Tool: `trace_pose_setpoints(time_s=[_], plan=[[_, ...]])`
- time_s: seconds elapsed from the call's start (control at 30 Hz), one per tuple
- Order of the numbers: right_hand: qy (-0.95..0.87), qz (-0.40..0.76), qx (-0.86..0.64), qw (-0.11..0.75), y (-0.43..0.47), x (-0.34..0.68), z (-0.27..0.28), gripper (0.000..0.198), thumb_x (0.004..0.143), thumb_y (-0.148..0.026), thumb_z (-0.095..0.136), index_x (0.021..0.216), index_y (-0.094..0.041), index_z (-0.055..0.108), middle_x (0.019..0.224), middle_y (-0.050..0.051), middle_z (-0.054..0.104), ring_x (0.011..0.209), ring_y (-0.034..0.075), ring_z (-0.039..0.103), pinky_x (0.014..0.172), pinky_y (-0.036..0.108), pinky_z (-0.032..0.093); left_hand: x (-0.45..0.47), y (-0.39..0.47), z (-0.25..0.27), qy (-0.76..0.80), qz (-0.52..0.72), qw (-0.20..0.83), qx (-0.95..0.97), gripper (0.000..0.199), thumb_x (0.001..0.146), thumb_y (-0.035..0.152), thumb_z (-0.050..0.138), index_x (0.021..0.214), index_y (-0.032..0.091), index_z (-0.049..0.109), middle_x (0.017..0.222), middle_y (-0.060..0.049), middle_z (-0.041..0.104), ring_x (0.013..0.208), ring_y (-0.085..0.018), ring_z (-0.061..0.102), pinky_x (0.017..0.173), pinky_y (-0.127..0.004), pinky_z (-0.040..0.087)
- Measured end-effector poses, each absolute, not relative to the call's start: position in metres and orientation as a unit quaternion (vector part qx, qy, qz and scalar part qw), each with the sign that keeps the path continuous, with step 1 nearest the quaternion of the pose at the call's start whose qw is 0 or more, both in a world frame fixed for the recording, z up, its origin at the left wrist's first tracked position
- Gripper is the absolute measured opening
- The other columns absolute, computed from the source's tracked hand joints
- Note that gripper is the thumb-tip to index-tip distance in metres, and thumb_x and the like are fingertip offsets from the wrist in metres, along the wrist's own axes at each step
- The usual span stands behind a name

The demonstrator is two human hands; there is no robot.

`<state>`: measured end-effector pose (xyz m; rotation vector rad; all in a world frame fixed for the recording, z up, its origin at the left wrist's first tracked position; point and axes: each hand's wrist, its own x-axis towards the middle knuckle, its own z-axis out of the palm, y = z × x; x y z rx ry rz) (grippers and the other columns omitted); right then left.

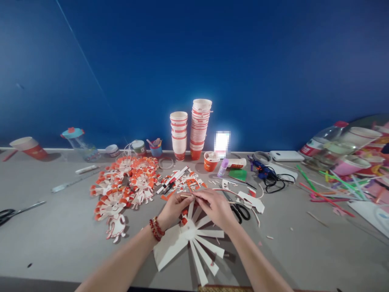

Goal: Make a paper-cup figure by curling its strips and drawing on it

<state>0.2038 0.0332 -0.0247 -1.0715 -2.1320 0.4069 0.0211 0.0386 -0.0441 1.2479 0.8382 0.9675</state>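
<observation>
Pinching one upper strip (190, 210) of one cut-open paper cup (191, 232) between fingertips of left hand (174, 209) and right hand (217, 207), both closed on it. Cup base and one wide panel (168, 248) just below the grip; two red curled ends (184, 221) beside left hand, at least five flat strips (212, 233) fanning right and down. Nearby: two paper-cup stacks (200, 127), one purple glue stick (223, 167), one glue gun (264, 171), two scissors, one pair (242, 211) just beside right hand.
</observation>
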Motion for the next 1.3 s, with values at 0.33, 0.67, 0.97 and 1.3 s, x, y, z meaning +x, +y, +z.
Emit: trace_pose_setpoints(time_s=[0.33, 0.67, 0.97, 1.3], plan=[[-0.805, 0.146, -0.448, 0.361, 0.031, 0.201, -0.025, 0.020, 0.090, -0.016, 0.054, 0.098, -0.026, 0.070, 0.095, 0.003, 0.073, 0.088, 0.020, 0.067, 0.078, 0.030, 0.051, 0.023, 0.039, -0.045, 0.370, 0.423, 0.651, 0.510, 0.036, 0.076, 0.051, 0.070, 0.084, 0.016, 0.073, 0.074, -0.002, 0.065, 0.068, -0.012, 0.057, 0.069, -0.024, 0.047], [-0.798, 0.165, -0.443, 0.374, 0.029, 0.200, -0.024, 0.017, 0.091, -0.018, 0.053, 0.092, -0.025, 0.069, 0.092, 0.003, 0.072, 0.083, 0.018, 0.067, 0.074, 0.027, 0.050, 0.026, 0.034, -0.039, 0.354, 0.455, 0.672, 0.464, 0.032, 0.075, 0.046, 0.074, 0.084, 0.016, 0.065, 0.075, -0.001, 0.061, 0.067, -0.011, 0.055, 0.065, -0.022, 0.044], [-0.791, 0.168, -0.476, 0.345, 0.029, 0.202, -0.023, 0.008, 0.090, -0.024, 0.056, 0.094, -0.024, 0.063, 0.089, 0.001, 0.070, 0.077, 0.017, 0.065, 0.070, 0.026, 0.047, 0.024, 0.032, -0.039, 0.371, 0.449, 0.675, 0.453, 0.035, 0.076, 0.045, 0.073, 0.089, 0.017, 0.058, 0.066, 0.004, 0.056, 0.053, -0.007, 0.048, 0.050, -0.018, 0.035], [-0.798, 0.168, -0.458, 0.353, 0.030, 0.199, -0.029, 0.011, 0.090, -0.018, 0.053, 0.083, -0.023, 0.061, 0.078, 0.001, 0.066, 0.072, 0.016, 0.061, 0.065, 0.025, 0.045, 0.024, 0.033, -0.033, 0.387, 0.443, 0.657, 0.472, 0.037, 0.071, 0.048, 0.075, 0.080, 0.016, 0.057, 0.060, 0.004, 0.055, 0.049, -0.007, 0.044, 0.049, -0.019, 0.032]])
